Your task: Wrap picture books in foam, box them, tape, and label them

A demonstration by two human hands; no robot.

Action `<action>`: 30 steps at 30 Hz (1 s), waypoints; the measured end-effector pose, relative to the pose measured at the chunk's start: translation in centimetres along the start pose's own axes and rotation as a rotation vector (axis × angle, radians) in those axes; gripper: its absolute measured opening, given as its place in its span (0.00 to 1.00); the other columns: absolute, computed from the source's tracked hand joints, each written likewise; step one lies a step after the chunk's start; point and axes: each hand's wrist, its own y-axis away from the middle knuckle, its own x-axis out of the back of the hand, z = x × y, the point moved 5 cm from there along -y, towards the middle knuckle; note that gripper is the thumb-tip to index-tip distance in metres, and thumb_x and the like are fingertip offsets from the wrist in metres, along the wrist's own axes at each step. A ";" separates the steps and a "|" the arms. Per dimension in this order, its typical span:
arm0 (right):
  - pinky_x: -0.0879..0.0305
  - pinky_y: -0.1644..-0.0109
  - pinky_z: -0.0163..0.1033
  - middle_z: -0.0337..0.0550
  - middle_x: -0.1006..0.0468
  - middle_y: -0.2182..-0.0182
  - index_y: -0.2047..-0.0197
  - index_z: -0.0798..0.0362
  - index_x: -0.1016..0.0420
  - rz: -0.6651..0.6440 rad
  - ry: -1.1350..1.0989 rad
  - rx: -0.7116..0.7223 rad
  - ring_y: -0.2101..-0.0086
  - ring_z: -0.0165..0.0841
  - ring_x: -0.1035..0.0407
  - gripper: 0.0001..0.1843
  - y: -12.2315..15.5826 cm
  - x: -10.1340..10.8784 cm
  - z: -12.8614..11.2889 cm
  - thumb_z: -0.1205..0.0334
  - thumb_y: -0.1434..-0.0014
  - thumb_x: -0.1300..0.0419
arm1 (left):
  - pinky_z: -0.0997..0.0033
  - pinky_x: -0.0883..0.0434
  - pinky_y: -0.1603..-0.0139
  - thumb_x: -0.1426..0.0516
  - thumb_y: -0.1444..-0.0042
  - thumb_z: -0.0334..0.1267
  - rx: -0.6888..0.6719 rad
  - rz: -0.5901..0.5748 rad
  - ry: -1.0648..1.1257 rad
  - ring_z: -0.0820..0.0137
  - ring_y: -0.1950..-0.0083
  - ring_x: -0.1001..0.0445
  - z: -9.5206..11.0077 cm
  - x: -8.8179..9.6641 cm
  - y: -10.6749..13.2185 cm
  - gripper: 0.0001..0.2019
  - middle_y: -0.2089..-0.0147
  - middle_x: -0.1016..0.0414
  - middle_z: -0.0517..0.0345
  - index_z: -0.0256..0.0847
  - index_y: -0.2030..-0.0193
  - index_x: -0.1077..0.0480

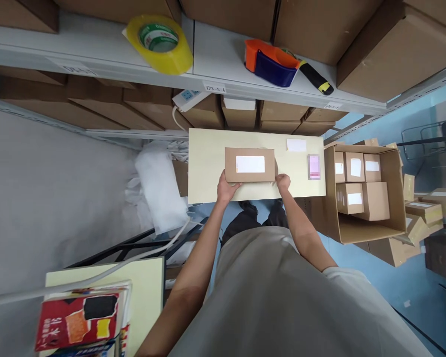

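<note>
A small brown cardboard box (230, 164) with a white label (250, 164) lies on the pale yellow tabletop (208, 148). My left hand (226, 188) grips its near left corner, with the thumb along the front edge and the fingers around the left side. At the near right corner, my right hand (283, 182) is closed against the box's edge, its fingertips partly hidden. A slip of white paper (296, 145) and a pink-and-purple pad (314, 166) lie on the tabletop to the right.
Above the table, a shelf holds a yellow tape roll (159, 44), an orange-and-blue tape dispenser (271, 62) and a black-and-yellow cutter (315, 78). A large open carton (392, 183) with several labelled boxes stands right. White wrapping (159, 186) and a cable (134, 263) are left.
</note>
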 end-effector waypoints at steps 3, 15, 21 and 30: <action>0.19 0.43 0.47 0.52 0.12 0.61 0.63 0.52 0.20 -0.010 -0.046 0.058 0.56 0.45 0.15 0.05 0.9 1.1 0.0 0.67 0.41 0.38 | 0.50 0.27 0.20 0.25 0.47 0.32 0.088 0.037 0.059 0.50 0.22 0.25 1.1 0.4 0.0 0.48 0.22 0.25 0.39 0.41 0.20 0.37; 0.20 0.35 0.47 0.53 0.10 0.47 0.60 0.45 0.29 -0.175 -0.355 0.360 0.45 0.42 0.13 0.06 4.5 8.0 3.2 0.63 0.28 0.42 | 0.47 0.22 0.27 0.25 0.45 0.38 0.180 0.137 -0.037 0.49 0.32 0.16 6.6 -4.9 5.4 0.40 0.33 0.16 0.41 0.41 0.27 0.31; 0.21 0.31 0.49 0.54 0.12 0.39 0.48 0.47 0.25 0.002 -0.511 0.470 0.39 0.43 0.16 0.12 4.6 21.6 8.9 0.50 0.21 0.46 | 0.51 0.16 0.31 0.25 0.42 0.44 -0.032 0.077 -0.043 0.52 0.33 0.16 14.6 -13.6 10.1 0.41 0.30 0.19 0.38 0.40 0.25 0.34; 0.25 0.25 0.58 0.58 0.16 0.36 0.33 0.50 0.28 0.530 -0.484 0.232 0.34 0.48 0.20 0.26 4.5 42.0 24.4 0.41 0.23 0.39 | 0.54 0.18 0.27 0.32 0.31 0.49 -0.295 -0.387 -0.095 0.55 0.29 0.18 29.7 -34.0 20.0 0.39 0.23 0.23 0.46 0.46 0.19 0.39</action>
